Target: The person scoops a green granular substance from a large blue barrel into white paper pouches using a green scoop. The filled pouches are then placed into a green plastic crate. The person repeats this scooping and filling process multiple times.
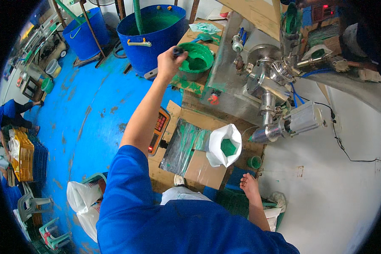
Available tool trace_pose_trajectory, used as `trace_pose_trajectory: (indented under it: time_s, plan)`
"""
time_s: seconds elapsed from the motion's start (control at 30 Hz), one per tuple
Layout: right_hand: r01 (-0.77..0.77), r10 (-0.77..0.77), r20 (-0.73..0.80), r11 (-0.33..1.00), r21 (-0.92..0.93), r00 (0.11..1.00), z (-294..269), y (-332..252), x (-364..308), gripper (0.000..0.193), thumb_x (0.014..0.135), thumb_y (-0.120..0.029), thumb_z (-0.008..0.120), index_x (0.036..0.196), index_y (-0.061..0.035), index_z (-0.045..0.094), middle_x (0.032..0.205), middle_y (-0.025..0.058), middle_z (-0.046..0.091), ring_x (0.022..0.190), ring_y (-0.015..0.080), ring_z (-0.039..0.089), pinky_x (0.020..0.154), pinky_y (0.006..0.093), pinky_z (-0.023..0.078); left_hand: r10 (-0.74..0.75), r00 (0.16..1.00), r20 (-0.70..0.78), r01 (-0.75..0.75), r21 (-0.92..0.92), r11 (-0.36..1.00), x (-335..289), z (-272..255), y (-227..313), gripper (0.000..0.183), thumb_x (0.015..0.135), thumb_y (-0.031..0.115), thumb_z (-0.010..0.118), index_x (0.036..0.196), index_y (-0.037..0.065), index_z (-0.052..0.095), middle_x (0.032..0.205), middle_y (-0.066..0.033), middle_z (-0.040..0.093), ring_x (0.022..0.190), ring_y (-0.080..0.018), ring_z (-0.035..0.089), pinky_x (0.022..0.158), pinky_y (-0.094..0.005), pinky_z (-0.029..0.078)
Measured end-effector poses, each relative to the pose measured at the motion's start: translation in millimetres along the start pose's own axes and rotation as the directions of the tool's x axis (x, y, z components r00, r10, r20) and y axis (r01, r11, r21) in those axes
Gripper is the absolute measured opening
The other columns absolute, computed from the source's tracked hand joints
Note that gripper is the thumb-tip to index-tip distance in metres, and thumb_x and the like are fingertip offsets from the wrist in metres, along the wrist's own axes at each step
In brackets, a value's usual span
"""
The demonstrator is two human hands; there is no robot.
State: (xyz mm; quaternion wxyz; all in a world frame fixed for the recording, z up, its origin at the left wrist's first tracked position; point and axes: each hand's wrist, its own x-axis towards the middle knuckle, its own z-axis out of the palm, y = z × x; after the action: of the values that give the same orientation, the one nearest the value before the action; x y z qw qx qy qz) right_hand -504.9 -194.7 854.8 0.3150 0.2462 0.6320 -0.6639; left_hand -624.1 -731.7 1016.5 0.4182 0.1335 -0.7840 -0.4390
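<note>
My left hand (168, 64) is raised at arm's length beside a green basin (207, 59) with dark green material inside. Its fingers wrap around a tool with a black end (178, 51) and a flat grey end on the other side of the fist; its exact kind is unclear. Lower down, my right hand (249, 185) hangs with loosely bent fingers and nothing visible in it. Up and left of that hand, a white bag (216, 149) stands with its mouth spread, showing green powder (228, 147). A small green cup (254, 162) sits just above the right hand.
A scale (159, 130) with a lit red display lies under my left arm. Steel machinery (266, 84) and its spout (261, 134) stand on the right. Large blue tubs (152, 46) fill the far left. Another person (13, 114) is by yellow crates (23, 148) at the left edge.
</note>
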Motion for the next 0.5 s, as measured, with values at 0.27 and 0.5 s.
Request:
trace_pose_trajectory:
  time_s: [0.27, 0.5]
  plan:
    - [-0.01, 0.009, -0.062, 1.0, -0.013, 0.998, -7, 1, -2, 0.023, 0.091, -0.032, 0.049, 0.09, -0.0087, 0.053, 0.07, 0.0035, 0.057, 0.057, 0.0153, 0.056, 0.051, 0.0285, 0.044, -0.538, 0.74, -0.403, 0.496, -0.213, 0.842, 8, -6, -40, 0.036, 0.074, 0.03, 0.067, 0.061, -0.002, 0.056, 0.051, -0.0108, 0.058, 0.046, -0.0197, 0.06, 0.047, -0.0314, 0.047]
    - [-0.018, 0.019, -0.027, 0.999, 0.027, 0.999, -12, 9, 0, 0.023, 0.09, -0.031, 0.049, 0.092, -0.0088, 0.054, 0.071, 0.0034, 0.058, 0.057, 0.0156, 0.055, 0.052, 0.0292, 0.044, -0.682, 0.643, -0.349, 0.479, -0.512, 0.713, 3, -22, -47, 0.033, 0.074, 0.023, 0.068, 0.062, -0.003, 0.052, 0.051, -0.0122, 0.056, 0.037, -0.0179, 0.052, 0.034, -0.0307, 0.041]
